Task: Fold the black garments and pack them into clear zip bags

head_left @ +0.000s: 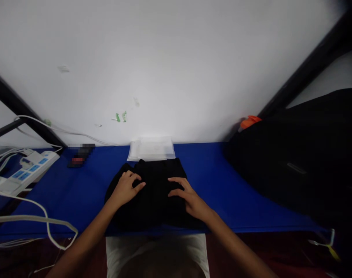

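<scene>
A black garment (155, 173) lies folded on the blue table (216, 185), right in front of me. My left hand (126, 189) rests on its left part with the fingers curled loosely and the tips on the cloth. My right hand (187, 195) lies flat on its right part, fingers stretched toward the middle. Neither hand grips anything that I can see. Behind the garment, against the white wall, sits a stack of clear plastic bags (151, 148).
A large heap of black fabric (297, 162) fills the right side of the table, with an orange object (249, 121) behind it. At the left lie a white power strip (25, 172) with cables and a small dark object (79, 158).
</scene>
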`<state>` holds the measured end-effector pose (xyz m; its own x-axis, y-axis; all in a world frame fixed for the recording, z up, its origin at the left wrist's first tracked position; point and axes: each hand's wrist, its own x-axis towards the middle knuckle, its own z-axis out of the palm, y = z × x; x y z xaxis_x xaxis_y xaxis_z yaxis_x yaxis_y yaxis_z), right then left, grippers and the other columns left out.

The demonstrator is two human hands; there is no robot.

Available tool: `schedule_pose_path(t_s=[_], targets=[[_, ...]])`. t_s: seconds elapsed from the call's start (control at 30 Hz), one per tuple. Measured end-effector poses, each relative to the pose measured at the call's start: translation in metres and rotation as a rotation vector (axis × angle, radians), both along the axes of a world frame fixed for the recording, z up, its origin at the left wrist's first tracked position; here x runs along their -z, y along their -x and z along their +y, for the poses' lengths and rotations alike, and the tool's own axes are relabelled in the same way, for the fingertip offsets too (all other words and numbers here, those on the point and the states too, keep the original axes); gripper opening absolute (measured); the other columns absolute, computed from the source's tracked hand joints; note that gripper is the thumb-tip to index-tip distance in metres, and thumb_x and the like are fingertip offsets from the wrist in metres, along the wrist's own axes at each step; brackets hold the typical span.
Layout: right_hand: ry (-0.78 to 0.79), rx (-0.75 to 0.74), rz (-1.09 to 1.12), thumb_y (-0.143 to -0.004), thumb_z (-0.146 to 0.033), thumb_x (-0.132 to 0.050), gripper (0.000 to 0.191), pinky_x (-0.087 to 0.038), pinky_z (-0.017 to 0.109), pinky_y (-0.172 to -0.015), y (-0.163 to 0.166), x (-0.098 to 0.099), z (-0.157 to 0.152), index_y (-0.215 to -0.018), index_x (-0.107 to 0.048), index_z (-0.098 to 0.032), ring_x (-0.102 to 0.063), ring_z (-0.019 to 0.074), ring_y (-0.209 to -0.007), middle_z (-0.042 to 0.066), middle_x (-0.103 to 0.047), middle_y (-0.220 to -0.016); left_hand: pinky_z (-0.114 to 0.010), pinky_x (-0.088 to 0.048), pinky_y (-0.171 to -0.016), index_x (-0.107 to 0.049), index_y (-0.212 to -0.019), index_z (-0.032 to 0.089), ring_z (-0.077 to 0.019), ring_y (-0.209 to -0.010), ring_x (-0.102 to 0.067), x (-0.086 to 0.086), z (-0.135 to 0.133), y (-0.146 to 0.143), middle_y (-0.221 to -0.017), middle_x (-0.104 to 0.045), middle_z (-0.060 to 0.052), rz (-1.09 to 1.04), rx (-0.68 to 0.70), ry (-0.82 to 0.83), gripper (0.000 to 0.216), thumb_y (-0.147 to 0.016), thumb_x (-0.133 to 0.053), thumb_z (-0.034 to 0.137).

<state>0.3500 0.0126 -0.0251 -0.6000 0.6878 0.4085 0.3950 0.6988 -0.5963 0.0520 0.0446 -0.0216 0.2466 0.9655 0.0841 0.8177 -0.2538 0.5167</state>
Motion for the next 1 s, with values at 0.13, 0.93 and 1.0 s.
schedule_pose_path(t_s=[0.13, 0.93, 1.0], targets=[[0.041, -0.001, 0.029, -0.073, 0.007, -0.044, 0.053, -0.039, 0.053, -0.105, 0.000, 0.005, 0.000, -0.112, -0.060, -0.026, -0.038, 0.0286, -0.132, 0.009, -0.041, -0.143, -0.043, -0.041, -0.091, -0.069, -0.089, 0.025, -0.0240, -0.098, -0.052, -0.009, -0.005, 0.000, -0.102, -0.058, -0.004, 0.048, 0.094, 0.069, 0.009, -0.082, -0.066, 0.030], [-0.071, -0.028, 0.011, -0.074, 0.006, -0.050, 0.071, -0.037, 0.056, -0.109, 0.016, -0.014, 0.019, -0.136, -0.043, -0.029, -0.030, 0.0302, -0.140, 0.012, -0.029, -0.149, -0.049, -0.041, -0.105, -0.040, -0.138, 0.022, -0.0309, -0.126, -0.047, -0.034, -0.037, -0.067, -0.136, -0.049, -0.013, -0.169, 0.242, -0.083, 0.080, -0.072, -0.076, 0.051], [-0.039, 0.016, 0.022, -0.074, 0.005, -0.052, 0.078, -0.037, 0.057, -0.109, 0.017, -0.011, 0.020, -0.142, -0.035, -0.030, -0.027, 0.0317, -0.142, 0.013, -0.023, -0.152, -0.051, -0.041, -0.104, -0.041, -0.137, 0.022, -0.0310, -0.123, -0.049, -0.031, -0.039, -0.081, -0.130, -0.053, -0.013, -0.216, 0.217, -0.022, 0.075, -0.074, -0.077, 0.038]])
